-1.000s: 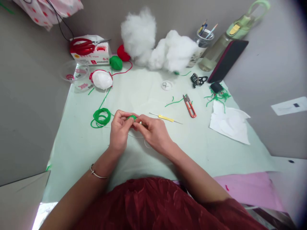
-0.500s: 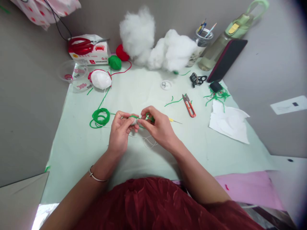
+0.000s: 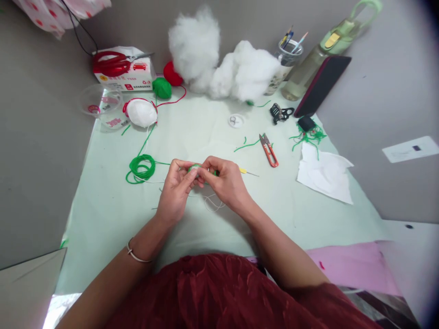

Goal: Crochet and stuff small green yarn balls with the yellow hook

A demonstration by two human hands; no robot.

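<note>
Both hands pinched one small green crocheted piece (image 3: pixel 195 168) just above the middle of the frame: the left hand (image 3: pixel 175 192) closed its thumb and fingertips on the piece from the left, and the right hand (image 3: pixel 227 183) pressed its fingertips against it from the right, so that the two sets of fingers touched. A green strand ran left from the piece to a loose coil of green yarn (image 3: pixel 140 168) lying on the pale green mat (image 3: pixel 113 219), and a thin white thread (image 3: pixel 213 204) looped on the mat just below the right hand. A yellow-handled crochet hook (image 3: pixel 247 172) stuck out from behind the right hand, with orange thread snips (image 3: pixel 269 151) near it, up and to the right. Further right lay a white sheet of paper (image 3: pixel 324 176) – above it, a tangle of green yarn scraps (image 3: pixel 308 135). Along the top of the frame stood white stuffing (image 3: pixel 222 64), a green yarn ball (image 3: pixel 162 87) and a red yarn ball (image 3: pixel 172 73) just beside each other, and at upper left red scissors (image 3: pixel 109 64) resting on a tissue box (image 3: pixel 132 81). A thin bracelet (image 3: pixel 135 256) circled the left wrist.
</note>
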